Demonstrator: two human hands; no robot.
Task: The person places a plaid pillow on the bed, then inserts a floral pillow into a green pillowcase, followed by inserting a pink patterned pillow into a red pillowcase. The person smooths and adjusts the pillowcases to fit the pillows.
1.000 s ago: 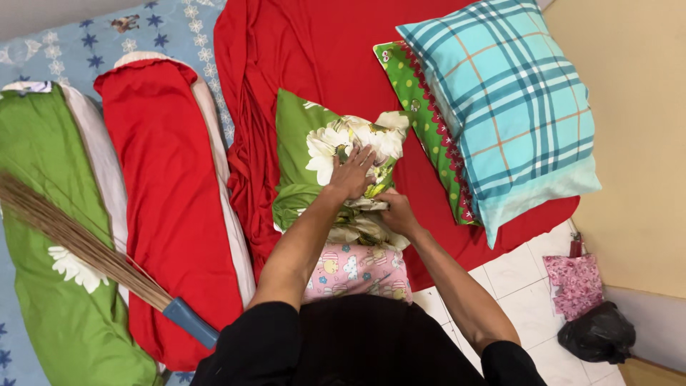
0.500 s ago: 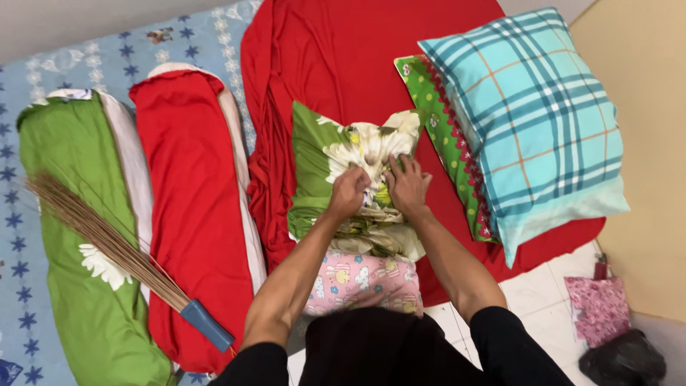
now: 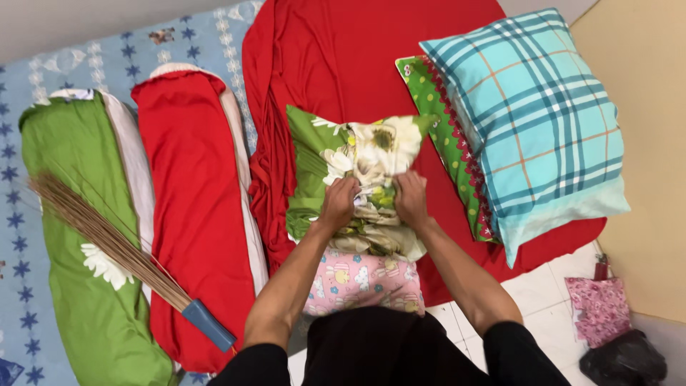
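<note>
While I go over the view from the left, I see a green bolster [image 3: 78, 236] with a broom [image 3: 121, 254] across it, then a red bolster [image 3: 193, 214], both lying lengthwise away from me. My left hand [image 3: 339, 202] and right hand [image 3: 411, 199] are closed, pinching the floral cover [image 3: 357, 171], which lies on the red sheet [image 3: 343, 57] above a pink pillow [image 3: 361, 282]. I judge the cover light, soft and limp, not slippery; it is best taken at its edge or corners. Its long axis runs away from me, the far end spreading wide. To the right lies a plaid pillow [image 3: 529, 121], tilted.
</note>
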